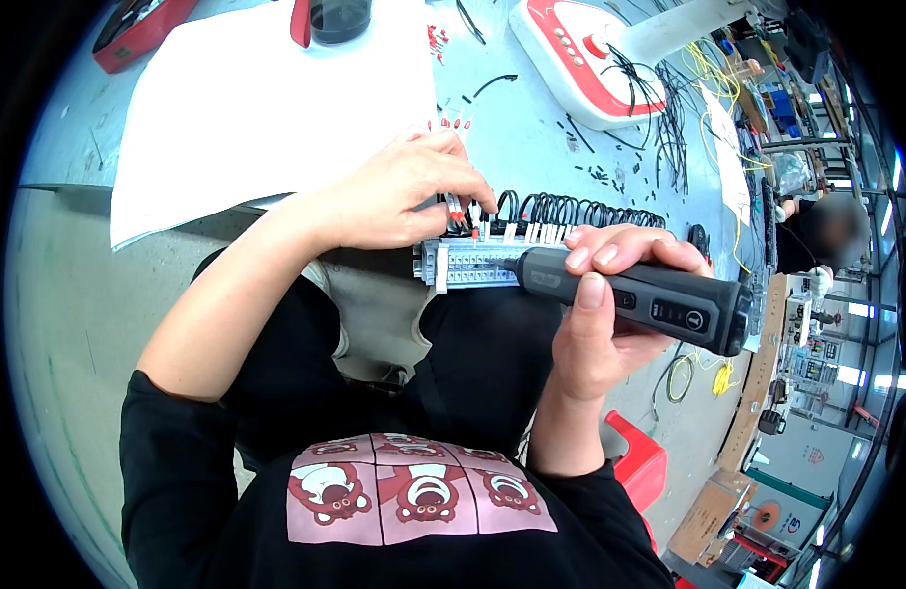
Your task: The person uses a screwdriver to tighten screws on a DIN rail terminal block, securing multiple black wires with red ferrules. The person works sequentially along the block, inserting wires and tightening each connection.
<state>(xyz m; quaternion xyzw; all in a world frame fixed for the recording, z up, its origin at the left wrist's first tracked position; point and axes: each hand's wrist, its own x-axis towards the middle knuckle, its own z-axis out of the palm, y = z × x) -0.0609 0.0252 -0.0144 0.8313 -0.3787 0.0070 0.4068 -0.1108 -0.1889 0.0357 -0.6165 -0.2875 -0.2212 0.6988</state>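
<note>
The terminal block (477, 263) is lying at the tabletop (531, 137) edge while the left hand (399, 191) is pinching a red-ferruled wire (457, 208) into it and the right hand (605, 324) is gripping the electric screwdriver (634, 297), whose bit is risking slipping and loosening the wire.

Head-worn fisheye, close, facing downward

left hand (399, 191) fingertips pinched downward, right hand (610, 304) curled in a grip

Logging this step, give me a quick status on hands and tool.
Left hand pinching a red-tipped wire at the terminal block. Right hand gripping the electric screwdriver, tip at block. Nothing in between.
</note>
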